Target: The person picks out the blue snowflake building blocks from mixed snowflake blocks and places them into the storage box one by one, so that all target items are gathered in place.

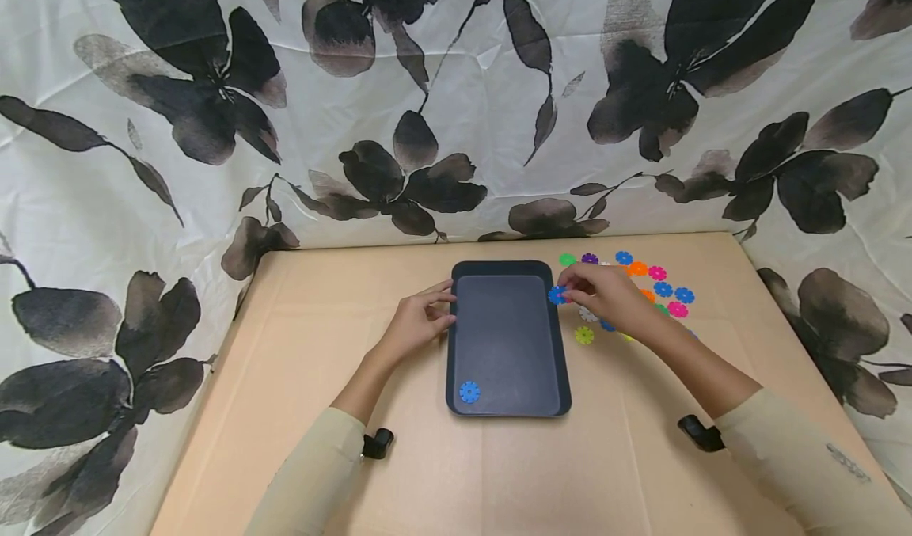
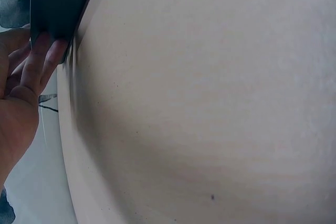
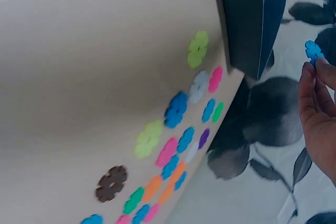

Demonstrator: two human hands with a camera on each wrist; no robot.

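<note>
**One disc in, one in the fingers, the pile still waiting**

Right hand pinches a blue disc between fingertips and thumb, holding it right at the far right rim of the dark tray; the right wrist view shows the same blue disc raised clear of the table. Left hand rests against the tray's left edge, fingers fairly straight and touching the rim, steadying rather than clutching it.

Judging by how things lie, the sorting looks barely begun: a single blue disc lies inside the tray at its near left corner, and the rest of its floor is bare. The loose discs sit scattered on the table just right of the tray, mostly far right, partly hidden by the hand.

They are small, flat, notched flower-shaped pieces in blue, pink, orange, green, purple, white and brown.
</note>
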